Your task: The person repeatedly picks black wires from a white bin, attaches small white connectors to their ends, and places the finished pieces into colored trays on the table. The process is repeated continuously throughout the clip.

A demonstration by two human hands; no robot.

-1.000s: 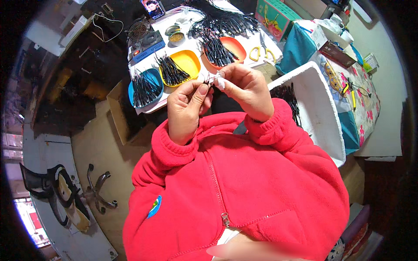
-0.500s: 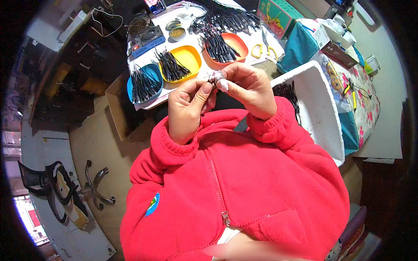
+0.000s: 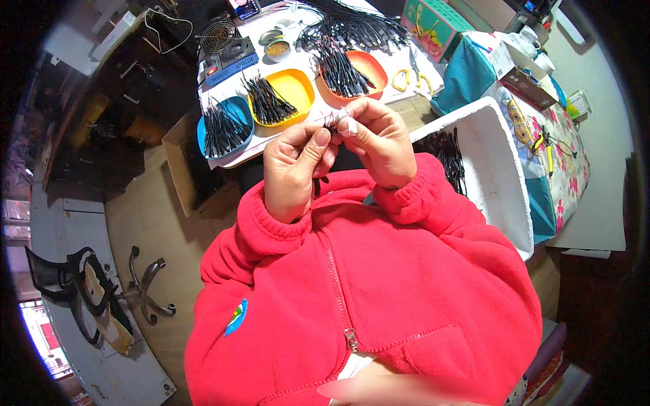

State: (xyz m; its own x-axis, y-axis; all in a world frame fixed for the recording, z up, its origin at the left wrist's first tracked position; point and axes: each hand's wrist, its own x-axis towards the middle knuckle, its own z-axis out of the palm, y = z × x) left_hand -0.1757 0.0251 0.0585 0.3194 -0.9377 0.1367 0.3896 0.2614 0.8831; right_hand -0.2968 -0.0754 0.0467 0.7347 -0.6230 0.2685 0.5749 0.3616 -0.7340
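Observation:
My left hand (image 3: 291,169) is closed in a pinch on a short black cable (image 3: 329,124) in front of my chest; thin reddish wires show at its end. Right beside it, my right hand (image 3: 384,145) pinches at the wire ends, thumb and forefinger together. White tape wraps a fingertip of that hand. The fingers hide most of the cable. Just beyond my hands, bundles of similar black cables lie in a blue tray (image 3: 248,108), a yellow tray (image 3: 305,84) and an orange tray (image 3: 376,64).
More black cables (image 3: 352,27) heap at the table's back. Yellow-handled scissors (image 3: 413,80) lie right of the trays, and a small tin (image 3: 277,49) sits behind them. A white foam box (image 3: 501,176) with cables stands at my right, a cardboard box (image 3: 177,169) at my left.
My right hand has shifted slightly left, closer to my left hand, its fingers curled in more. The left hand stays nearly in place, still pinching the cable.

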